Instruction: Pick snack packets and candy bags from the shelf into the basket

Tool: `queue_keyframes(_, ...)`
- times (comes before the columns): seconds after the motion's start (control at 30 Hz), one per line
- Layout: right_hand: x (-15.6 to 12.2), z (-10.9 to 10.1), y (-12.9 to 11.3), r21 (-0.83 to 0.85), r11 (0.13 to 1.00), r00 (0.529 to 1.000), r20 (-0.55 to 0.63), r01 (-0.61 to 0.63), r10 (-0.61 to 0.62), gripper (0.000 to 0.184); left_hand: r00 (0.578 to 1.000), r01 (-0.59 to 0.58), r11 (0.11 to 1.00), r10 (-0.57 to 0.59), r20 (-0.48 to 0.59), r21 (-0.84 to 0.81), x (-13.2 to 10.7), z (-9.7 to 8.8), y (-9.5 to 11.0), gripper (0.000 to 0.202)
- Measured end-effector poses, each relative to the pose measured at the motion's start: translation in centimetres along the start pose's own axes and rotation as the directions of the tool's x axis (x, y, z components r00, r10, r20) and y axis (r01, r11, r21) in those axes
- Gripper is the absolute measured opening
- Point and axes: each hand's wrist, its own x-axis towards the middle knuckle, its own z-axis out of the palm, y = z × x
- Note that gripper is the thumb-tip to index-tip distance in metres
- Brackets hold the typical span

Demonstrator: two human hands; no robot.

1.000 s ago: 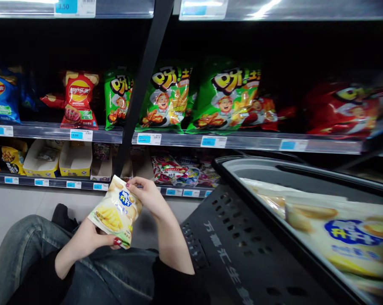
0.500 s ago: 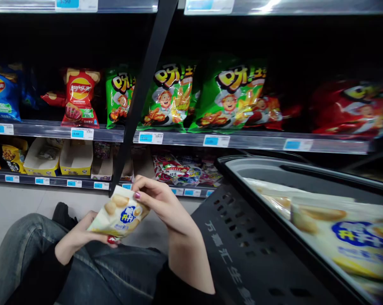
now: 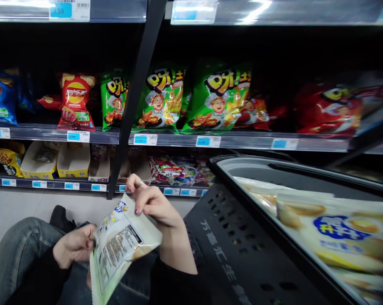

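A cream-coloured snack packet (image 3: 121, 245) is held above my lap with its printed back facing me, tilted to the right. My left hand (image 3: 75, 245) grips it by the left edge, and some of those fingers are hidden behind it. At the top edge, my right hand (image 3: 153, 203) has its thumb and curled fingers closed on the packet. Just right of that forearm stands a dark shopping basket (image 3: 223, 237). Inside lie several packets (image 3: 340, 228) of similar cream colour, with a blue logo.
The middle shelf holds green snack bags (image 3: 219, 99) and a red chip bag (image 3: 76, 101). Below, the bottom shelf carries open cardboard boxes (image 3: 73, 163) and small colourful packets (image 3: 175, 169). A black shelf post (image 3: 132, 97) stands ahead. My bent leg (image 3: 16, 254) is at left.
The snack packet has been turned from its front to its back and now hangs lower. My left hand has shifted to its side edge. The view has moved slightly right.
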Motion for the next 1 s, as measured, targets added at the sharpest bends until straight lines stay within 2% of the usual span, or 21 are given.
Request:
queue_keyframes(0.07,-0.1,-0.3,-0.5,-0.108,0.99,0.996,0.011,-0.087,0.089,0.034,0.984,0.009,0.997,0.004,0.175,-0.074,0.1,0.3,0.8,0.05)
queue_keyframes(0.1,-0.2,-0.5,-0.8,-0.168,0.975,0.989,0.003,-0.147,0.15,0.032,0.981,0.016,0.997,-0.001,0.192,-0.077,0.1,0.6,1.3,0.049)
queue_keyframes(0.17,-0.3,-0.9,-1.3,-0.269,0.928,0.966,-0.061,-0.259,0.252,0.031,0.99,-0.026,0.999,0.031,0.138,-0.04,0.2,1.1,2.2,0.039)
queue_keyframes(0.23,-0.5,-1.1,-1.7,-0.319,0.889,0.943,-0.148,-0.33,0.297,0.032,0.995,-0.097,0.995,0.097,0.004,0.04,0.2,1.5,2.9,0.031)
queue_keyframes(0.33,-0.4,-0.9,-1.7,-0.333,0.865,0.921,-0.237,-0.375,0.308,0.034,0.984,-0.14,0.983,0.152,-0.092,0.12,0.4,1.9,3.3,0.027)
queue_keyframes(0.4,-0.2,-0.4,-1.7,-0.369,0.844,0.915,-0.257,-0.389,0.31,0.033,0.982,-0.14,0.98,0.156,-0.104,0.144,0.4,2.0,3.2,0.029)
queue_keyframes(0.5,0.5,0.5,-1.5,-0.471,0.8,0.925,-0.264,-0.372,0.275,0.018,0.982,-0.137,0.978,0.155,-0.107,0.16,0.5,2.2,3.1,0.03)
queue_keyframes(0.57,0.9,0.9,-1.3,-0.512,0.779,0.927,-0.283,-0.364,0.247,0.018,0.981,-0.139,0.975,0.159,-0.11,0.171,0.4,2.3,3.2,0.029)
queue_keyframes(0.8,1.2,0.9,0.4,-0.428,0.798,0.887,-0.375,-0.423,0.269,0.021,0.959,-0.227,0.935,0.263,-0.103,0.271,-0.3,3.0,4.1,0.018)
queue_keyframes(1.0,1.2,0.9,0.5,-0.454,0.781,0.882,-0.397,-0.429,0.254,0.022,0.962,-0.211,0.947,0.245,-0.124,0.241,-0.1,2.8,3.7,0.025)
